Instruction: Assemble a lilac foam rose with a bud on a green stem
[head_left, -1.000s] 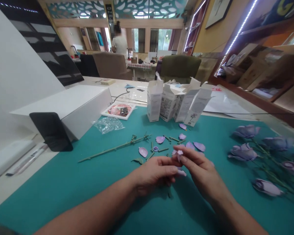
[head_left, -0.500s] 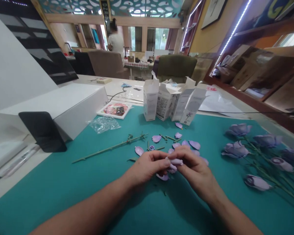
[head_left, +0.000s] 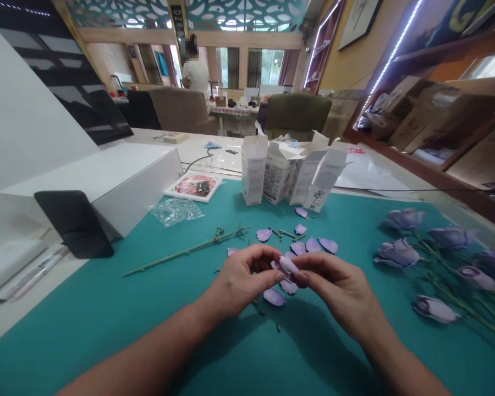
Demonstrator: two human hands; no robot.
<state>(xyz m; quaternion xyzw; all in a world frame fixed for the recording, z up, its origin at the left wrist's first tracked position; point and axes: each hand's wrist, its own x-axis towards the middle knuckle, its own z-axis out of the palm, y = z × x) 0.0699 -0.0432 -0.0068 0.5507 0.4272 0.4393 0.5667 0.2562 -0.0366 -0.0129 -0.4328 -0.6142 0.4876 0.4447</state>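
Note:
My left hand and my right hand meet over the green mat. Between my right thumb and fingers is a curled light-purple petal. My left fingers pinch a small purple flower piece right beside it; its shape is partly hidden. Loose purple petals lie spread out behind my hands, and another petal rests just in front of them. Short green stem pieces are scattered among the petals. A long green stem lies to the left.
Several open white boxes stand at the mat's back edge. Purple roses on stems lie at the right. On the left are a crinkled clear wrapper, a leaning black phone and a large white box. A person stands far back.
The petal in my right fingers has tilted and shows more plainly. My hands have drawn slightly apart, with my left hand lower-left over a petal that showed before.

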